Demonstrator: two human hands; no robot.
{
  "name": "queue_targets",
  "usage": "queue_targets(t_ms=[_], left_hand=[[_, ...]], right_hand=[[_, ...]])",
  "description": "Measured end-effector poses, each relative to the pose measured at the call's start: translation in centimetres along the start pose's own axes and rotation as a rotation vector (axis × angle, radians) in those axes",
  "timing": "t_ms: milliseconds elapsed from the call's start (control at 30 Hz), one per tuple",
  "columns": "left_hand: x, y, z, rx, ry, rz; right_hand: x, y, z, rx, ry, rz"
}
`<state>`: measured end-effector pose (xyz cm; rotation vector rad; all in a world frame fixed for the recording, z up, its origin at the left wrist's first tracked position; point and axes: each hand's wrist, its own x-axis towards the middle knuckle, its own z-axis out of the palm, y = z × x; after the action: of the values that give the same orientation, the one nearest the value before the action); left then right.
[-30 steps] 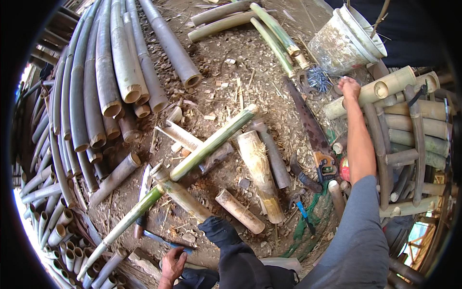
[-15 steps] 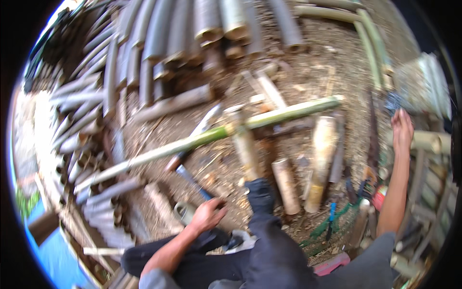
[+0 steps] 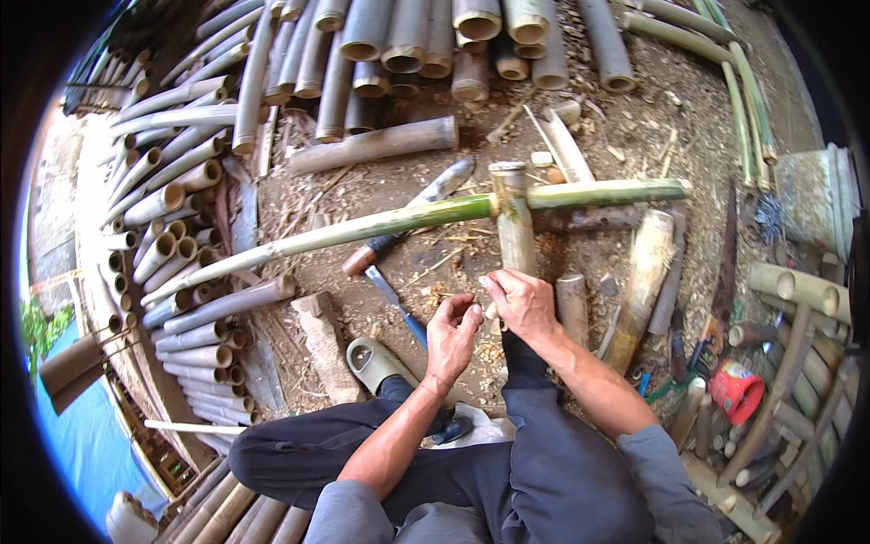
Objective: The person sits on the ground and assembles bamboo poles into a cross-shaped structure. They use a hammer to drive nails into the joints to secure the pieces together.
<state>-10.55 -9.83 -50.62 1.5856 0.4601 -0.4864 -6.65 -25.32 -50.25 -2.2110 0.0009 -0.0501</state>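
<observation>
The work in hand looks like fitting or fixing something small at the near end of the upright bamboo stub point(image 3: 515, 222), the short pale-green piece that stands across the long green bamboo pole point(image 3: 435, 215). Both hands meet just below that stub's lower end.

The right hand point(image 3: 524, 304) is closed around something at the foot of the stub, fingers curled over and thumb pressed in; what it grasps is too small and too covered to name. The left hand point(image 3: 453, 334), just left of the stub's foot, is pinched shut, thumb and fingertips together as if on a thin sliver or peg (I cannot tell whether anything is actually between them).

My judgement is that the next move calls for fine alignment: the pinching hand has to bring its fingertips to the point the right hand steadies.

Both forearms come up from the lap, elbows bent, wrists turned inward toward each other. A blue-handled knife point(image 3: 399, 306) lies on the ground left of the stub, and a heavier blade with a brown handle point(image 3: 405, 221) lies beside it, under the long pole.
</observation>
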Motion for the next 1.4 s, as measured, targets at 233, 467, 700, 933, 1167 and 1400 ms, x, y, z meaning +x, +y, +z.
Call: queue_targets(t_ms=[233, 467, 700, 933, 1167, 1400], left_hand=[[-2.8, 3.2, 5.2, -0.604, -0.149, -0.239], [-4.3, 0.9, 7.8, -0.194, -0.283, 0.062], [0.3, 1.5, 2.6, -0.464, -0.092, -0.096], [4.1, 3.3, 2.5, -0.322, 0.013, 0.048], [6.2, 3.0, 6.4, 0.129, 0.195, 0.355], [3.6, 1.2, 7.9, -0.18, 0.156, 0.194]], right_hand=[[-7.0, -0.5, -1.1, 1.119, 0.222, 0.803], [-12.6, 0.2, -7.6, 0.86, 0.093, 0.822], [-34.3, 16.1, -13.2, -0.717, 0.195, 1.307], [-37.0, 15.3, -13.1, -0.703, 0.252, 1.116], [-40.5, 17.0, -13.6, -0.757, 0.256, 0.864], [-37.7, 15.9, -16.4, -0.694, 0.25, 0.905]])
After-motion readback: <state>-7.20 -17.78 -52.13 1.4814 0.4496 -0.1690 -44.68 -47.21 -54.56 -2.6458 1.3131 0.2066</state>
